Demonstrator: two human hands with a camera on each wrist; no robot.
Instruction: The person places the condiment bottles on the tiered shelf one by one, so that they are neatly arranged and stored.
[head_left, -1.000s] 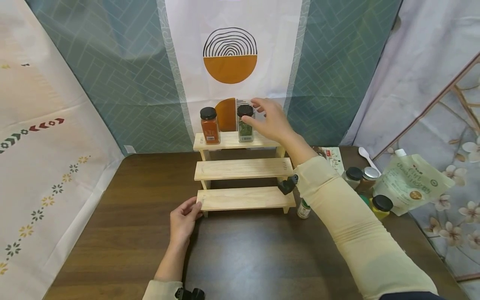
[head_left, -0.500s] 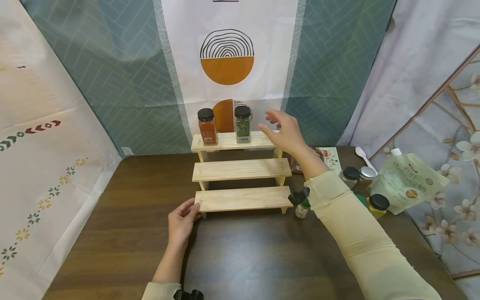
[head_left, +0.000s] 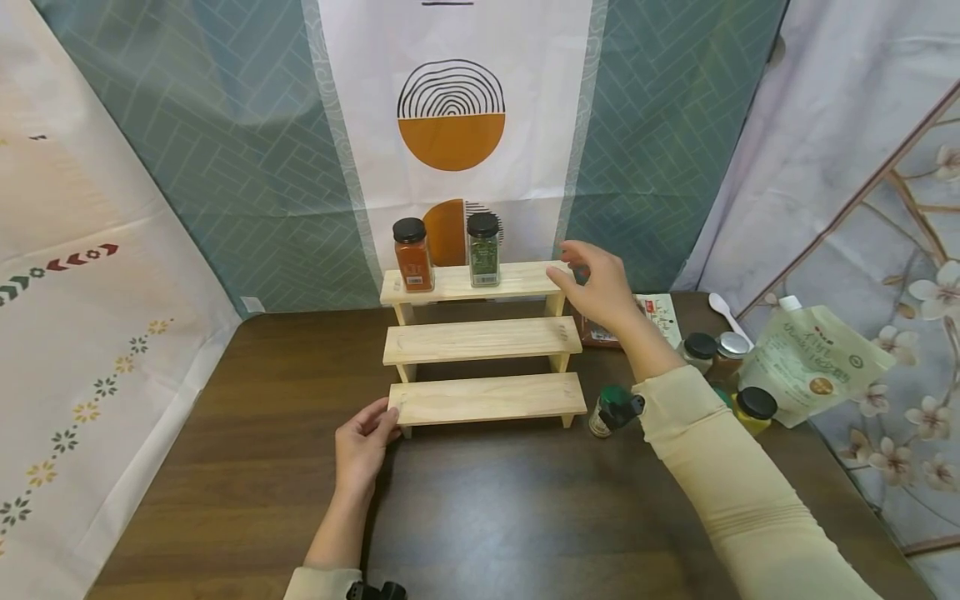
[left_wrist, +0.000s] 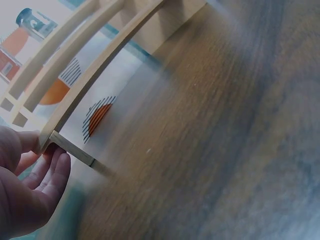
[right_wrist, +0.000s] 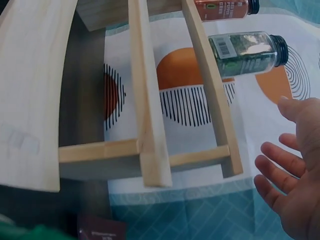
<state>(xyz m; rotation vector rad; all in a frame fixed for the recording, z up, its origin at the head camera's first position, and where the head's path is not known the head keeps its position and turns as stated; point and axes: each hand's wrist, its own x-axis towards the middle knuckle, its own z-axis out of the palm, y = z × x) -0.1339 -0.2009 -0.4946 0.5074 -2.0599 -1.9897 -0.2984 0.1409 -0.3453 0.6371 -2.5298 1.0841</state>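
A three-tier wooden shelf rack [head_left: 483, 340] stands on the table. At its lower left corner my left hand [head_left: 362, 446] pinches the end of the bottom board, thumb above and fingers beneath in the left wrist view. Two black-lidded spice jars are upright on the top tier: one orange-red [head_left: 414, 262] at the left, one with green herbs [head_left: 483, 257] near the middle. My right hand [head_left: 600, 287], holding nothing, is by the top tier's right end, fingers loosely bent. The right wrist view shows it apart from the green herb jar [right_wrist: 250, 52] and the rack.
Right of the rack stands a small green-capped bottle [head_left: 598, 423], partly behind the wrist camera. Farther right are jars with black [head_left: 700, 345] and silver lids [head_left: 733, 343], a yellow jar [head_left: 752, 423], a pale green pouch [head_left: 817, 362], a white spoon [head_left: 727, 315] and flat packets [head_left: 660, 315].
My right hand has moved away from the green herb jar, rightward and down to the top tier's end. The jar stays standing. My left hand keeps its grip on the bottom board.
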